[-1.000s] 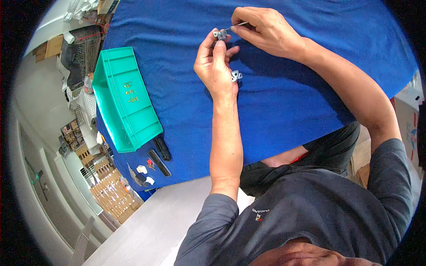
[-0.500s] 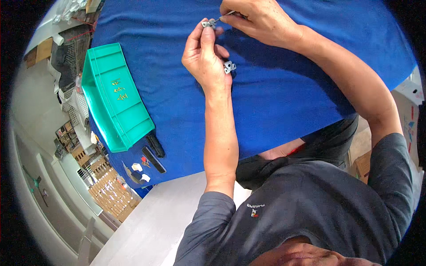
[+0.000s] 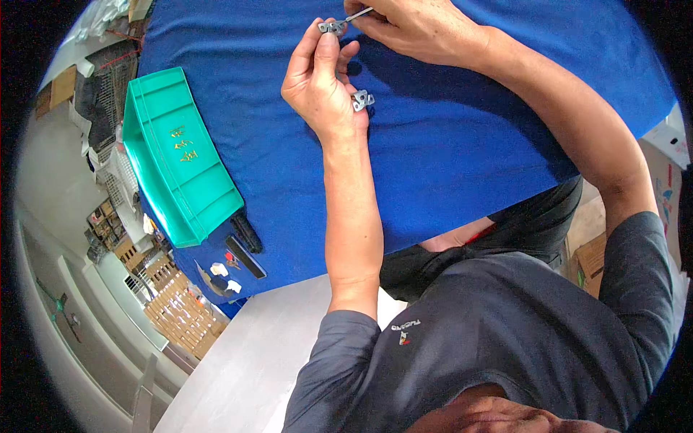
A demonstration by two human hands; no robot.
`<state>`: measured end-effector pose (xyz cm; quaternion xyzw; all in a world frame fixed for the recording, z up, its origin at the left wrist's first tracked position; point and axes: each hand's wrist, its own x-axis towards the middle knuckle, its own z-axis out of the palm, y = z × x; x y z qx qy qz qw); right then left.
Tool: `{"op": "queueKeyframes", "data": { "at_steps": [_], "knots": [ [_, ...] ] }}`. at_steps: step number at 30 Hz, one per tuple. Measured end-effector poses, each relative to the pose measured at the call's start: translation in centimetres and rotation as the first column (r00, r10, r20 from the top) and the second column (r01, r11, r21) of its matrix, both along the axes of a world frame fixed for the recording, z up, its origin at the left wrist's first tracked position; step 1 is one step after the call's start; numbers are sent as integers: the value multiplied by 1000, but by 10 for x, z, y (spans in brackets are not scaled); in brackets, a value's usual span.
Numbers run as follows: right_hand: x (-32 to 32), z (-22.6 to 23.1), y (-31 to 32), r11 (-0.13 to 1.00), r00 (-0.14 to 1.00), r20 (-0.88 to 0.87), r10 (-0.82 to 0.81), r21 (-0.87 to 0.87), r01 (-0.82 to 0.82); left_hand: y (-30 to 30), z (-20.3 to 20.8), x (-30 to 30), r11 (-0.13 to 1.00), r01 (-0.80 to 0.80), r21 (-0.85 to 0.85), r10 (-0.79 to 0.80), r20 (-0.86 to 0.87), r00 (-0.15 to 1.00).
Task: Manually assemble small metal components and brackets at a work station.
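Observation:
My left hand (image 3: 321, 86) pinches a small grey metal hinge-like part (image 3: 332, 27) between thumb and fingertips, raised above the blue cloth (image 3: 462, 144). My right hand (image 3: 419, 27) holds a thin metal pin or tool (image 3: 359, 14) whose tip meets that part. A second small metal part (image 3: 362, 99) lies on the cloth beside the heel of my left hand.
A green plastic tray (image 3: 180, 155) holding a few small yellowish pieces sits on the cloth to the left. Black bar-shaped items (image 3: 245, 242) and small white and red bits (image 3: 224, 270) lie near the cloth's near-left corner. Shelving and crates stand on the floor at far left.
The view has shifted so both hands and the tray sit higher and further left in the picture. The hands keep the same grip on the part and pin.

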<state>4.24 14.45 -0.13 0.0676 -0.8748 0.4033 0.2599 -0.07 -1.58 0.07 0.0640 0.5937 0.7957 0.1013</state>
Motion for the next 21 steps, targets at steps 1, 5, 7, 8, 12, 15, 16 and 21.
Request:
{"op": "queueKeyframes", "data": {
  "at_steps": [1,5,7,8,12,15,16,21],
  "knots": [
    [0,1,1,1000,1000,23,7,20,-8,1,0,1,1000,6,-11,-6,-12,1000],
    [0,3,1,997,994,110,-8,82,-1,1,-1,1,1000,12,-1,-12,-29,1000],
    [1,3,0,998,998,68,-12,67,7,0,-2,0,1000,9,-4,-9,-30,999],
    [2,3,-1,999,1000,26,-15,51,13,1,-2,0,1000,6,-7,-6,-31,1000],
    [1,4,1,998,997,83,4,68,-10,2,-3,1,999,16,-36,-18,-73,997],
    [1,3,1,988,992,126,-14,153,-5,6,-3,3,998,-31,-46,26,-107,994],
    [1,4,1,989,991,127,-37,148,18,5,-2,3,999,-37,-29,34,-92,995],
    [0,2,1,996,996,71,-50,82,44,3,-2,2,998,-30,-55,26,-78,997]
  ]
}}
